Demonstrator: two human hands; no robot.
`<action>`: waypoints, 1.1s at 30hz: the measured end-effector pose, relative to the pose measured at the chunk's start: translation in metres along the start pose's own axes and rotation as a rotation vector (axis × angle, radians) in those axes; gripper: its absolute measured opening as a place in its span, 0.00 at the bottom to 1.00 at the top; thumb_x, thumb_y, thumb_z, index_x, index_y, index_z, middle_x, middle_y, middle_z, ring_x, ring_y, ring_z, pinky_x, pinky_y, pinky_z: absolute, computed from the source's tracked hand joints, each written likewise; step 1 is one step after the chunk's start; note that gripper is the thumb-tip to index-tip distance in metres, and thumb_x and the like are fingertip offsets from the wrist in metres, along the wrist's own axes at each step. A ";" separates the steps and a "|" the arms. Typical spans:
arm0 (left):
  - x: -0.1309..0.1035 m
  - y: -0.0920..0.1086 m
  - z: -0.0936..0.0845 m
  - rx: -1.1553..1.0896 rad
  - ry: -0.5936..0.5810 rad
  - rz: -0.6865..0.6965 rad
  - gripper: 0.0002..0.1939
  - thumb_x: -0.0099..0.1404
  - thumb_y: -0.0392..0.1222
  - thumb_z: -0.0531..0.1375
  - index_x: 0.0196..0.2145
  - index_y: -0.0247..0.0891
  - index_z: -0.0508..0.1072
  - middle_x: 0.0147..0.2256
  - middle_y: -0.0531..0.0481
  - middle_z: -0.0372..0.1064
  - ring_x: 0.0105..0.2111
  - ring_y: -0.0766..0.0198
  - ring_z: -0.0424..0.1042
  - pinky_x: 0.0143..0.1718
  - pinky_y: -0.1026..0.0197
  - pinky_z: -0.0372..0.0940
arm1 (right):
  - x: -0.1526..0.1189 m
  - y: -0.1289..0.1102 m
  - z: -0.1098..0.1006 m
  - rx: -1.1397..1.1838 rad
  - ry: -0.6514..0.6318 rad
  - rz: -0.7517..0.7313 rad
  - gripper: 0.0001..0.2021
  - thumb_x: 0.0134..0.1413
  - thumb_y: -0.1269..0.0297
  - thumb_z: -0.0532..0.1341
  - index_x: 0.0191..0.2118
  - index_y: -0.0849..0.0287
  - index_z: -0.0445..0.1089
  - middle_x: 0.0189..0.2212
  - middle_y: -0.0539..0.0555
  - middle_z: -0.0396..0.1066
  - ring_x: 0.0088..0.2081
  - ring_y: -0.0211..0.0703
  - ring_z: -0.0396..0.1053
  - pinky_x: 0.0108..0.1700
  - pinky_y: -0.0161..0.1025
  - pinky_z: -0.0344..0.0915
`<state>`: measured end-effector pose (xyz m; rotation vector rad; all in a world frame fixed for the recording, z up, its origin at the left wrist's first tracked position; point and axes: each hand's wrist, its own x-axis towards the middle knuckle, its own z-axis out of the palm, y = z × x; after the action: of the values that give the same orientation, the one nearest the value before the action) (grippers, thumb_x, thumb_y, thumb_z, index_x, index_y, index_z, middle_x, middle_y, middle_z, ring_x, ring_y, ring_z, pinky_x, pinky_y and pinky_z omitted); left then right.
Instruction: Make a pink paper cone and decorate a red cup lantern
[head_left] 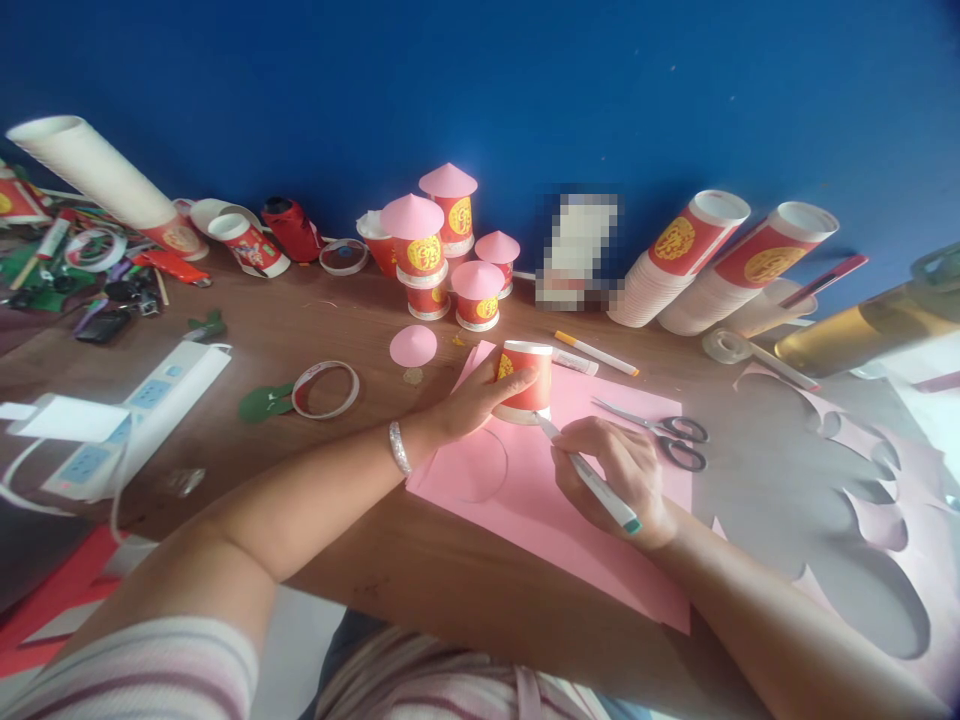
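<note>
Fingers of left hand (478,402): closed around red paper cup (541,372), standing on pink paper (615,565) near its far-left corner. Right hand (621,462): gripping green-ended marker (604,490) at cup's base. Apparent step: tracing; next move calls for steady cup, marker hugging edge.

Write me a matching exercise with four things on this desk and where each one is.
1. Green-ended marker
2. Scissors
3. Power strip
4. Cup at the marker's tip

A. At the picture's left side
B. Held by the left hand
C. Lying over an edge of the pink paper
D. Held in the right hand

Pairs: 1-D, 2-C, 3-A, 4-B
</note>
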<state>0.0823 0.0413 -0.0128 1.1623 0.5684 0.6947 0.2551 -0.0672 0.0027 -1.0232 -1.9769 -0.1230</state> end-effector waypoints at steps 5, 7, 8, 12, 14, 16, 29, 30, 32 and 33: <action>0.000 0.000 0.001 0.000 0.012 -0.006 0.19 0.66 0.56 0.64 0.46 0.39 0.71 0.44 0.46 0.70 0.47 0.56 0.70 0.50 0.54 0.67 | 0.000 -0.001 0.000 0.022 -0.018 0.003 0.11 0.55 0.81 0.60 0.38 0.57 0.65 0.26 0.49 0.71 0.24 0.36 0.67 0.27 0.33 0.64; -0.001 0.001 0.002 -0.006 0.016 -0.020 0.20 0.66 0.56 0.64 0.46 0.39 0.71 0.44 0.47 0.70 0.47 0.56 0.69 0.49 0.55 0.67 | 0.001 -0.002 0.000 0.021 -0.014 0.001 0.11 0.55 0.81 0.61 0.38 0.57 0.65 0.26 0.49 0.71 0.25 0.36 0.68 0.27 0.33 0.64; -0.001 0.001 0.002 -0.007 0.019 -0.024 0.20 0.66 0.56 0.64 0.46 0.39 0.71 0.43 0.47 0.69 0.46 0.56 0.69 0.49 0.55 0.67 | 0.001 -0.002 0.000 0.022 -0.012 0.002 0.11 0.55 0.81 0.61 0.38 0.57 0.65 0.26 0.49 0.71 0.24 0.36 0.68 0.27 0.33 0.64; -0.001 0.001 0.003 -0.014 0.020 -0.011 0.19 0.66 0.55 0.64 0.45 0.40 0.70 0.42 0.48 0.69 0.45 0.58 0.69 0.46 0.56 0.67 | 0.001 -0.002 0.001 0.030 -0.004 0.003 0.11 0.55 0.81 0.60 0.39 0.56 0.65 0.26 0.48 0.71 0.25 0.36 0.69 0.27 0.33 0.65; -0.001 0.001 0.003 0.004 0.013 -0.013 0.19 0.66 0.56 0.64 0.45 0.39 0.70 0.42 0.48 0.69 0.45 0.57 0.69 0.46 0.56 0.67 | 0.000 -0.002 0.001 0.032 0.000 0.002 0.12 0.56 0.81 0.60 0.40 0.56 0.65 0.26 0.48 0.72 0.25 0.36 0.69 0.27 0.33 0.66; -0.001 0.001 0.002 0.029 0.004 -0.011 0.19 0.66 0.57 0.63 0.45 0.39 0.71 0.42 0.47 0.70 0.45 0.56 0.69 0.46 0.55 0.67 | 0.000 -0.003 0.002 0.032 0.001 0.002 0.12 0.56 0.80 0.60 0.41 0.56 0.65 0.27 0.48 0.72 0.25 0.37 0.69 0.27 0.33 0.66; 0.000 0.000 0.002 0.030 -0.047 -0.025 0.21 0.67 0.56 0.63 0.47 0.38 0.68 0.45 0.45 0.69 0.46 0.56 0.70 0.46 0.54 0.67 | 0.001 -0.003 0.002 0.029 -0.011 -0.016 0.12 0.57 0.80 0.60 0.41 0.56 0.65 0.28 0.49 0.72 0.25 0.36 0.70 0.28 0.33 0.66; 0.000 0.000 0.002 0.028 -0.050 -0.031 0.22 0.67 0.57 0.63 0.48 0.38 0.68 0.45 0.45 0.69 0.46 0.56 0.70 0.46 0.54 0.68 | 0.001 -0.003 0.002 0.027 -0.014 -0.013 0.11 0.57 0.79 0.60 0.41 0.55 0.65 0.28 0.49 0.72 0.25 0.36 0.70 0.28 0.33 0.66; 0.000 0.001 0.002 0.028 -0.057 -0.046 0.23 0.66 0.57 0.64 0.49 0.38 0.68 0.46 0.44 0.69 0.48 0.54 0.70 0.46 0.53 0.68 | 0.000 -0.003 0.002 0.028 -0.019 -0.009 0.11 0.58 0.79 0.60 0.41 0.55 0.65 0.28 0.49 0.73 0.25 0.36 0.70 0.28 0.33 0.66; 0.000 0.001 0.002 0.031 -0.061 -0.054 0.23 0.66 0.57 0.64 0.50 0.38 0.68 0.47 0.44 0.69 0.48 0.54 0.70 0.46 0.53 0.69 | 0.000 -0.003 0.002 0.032 -0.022 -0.008 0.11 0.57 0.79 0.60 0.41 0.55 0.65 0.28 0.49 0.73 0.25 0.36 0.70 0.27 0.33 0.66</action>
<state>0.0831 0.0400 -0.0113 1.1892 0.5587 0.6042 0.2514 -0.0680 0.0025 -0.9999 -1.9967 -0.0853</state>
